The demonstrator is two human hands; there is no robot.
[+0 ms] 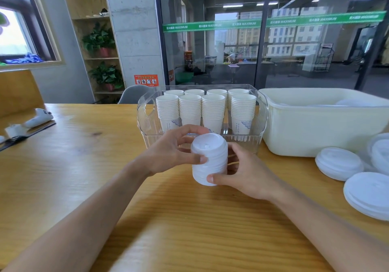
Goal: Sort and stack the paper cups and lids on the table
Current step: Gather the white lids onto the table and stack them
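Bright, even daylight fills the scene, strongest from the blown-out window [12, 32] at upper left. The glass wall [273, 40] carries reflections of ceiling strips. Shadows on the surface [84, 166] stay soft. Wide-angle distortion bends the edges, and the near forearms and far-right lids [370, 194] smear with blur.

Both my forearms are stretched out in front of me. My left hand [168, 152] and right hand [246, 175] have fingers curled, thumbs pointing inward.

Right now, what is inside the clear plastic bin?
The clear plastic bin holds stacks of white paper cups in two rows. The back row is mostly covered.
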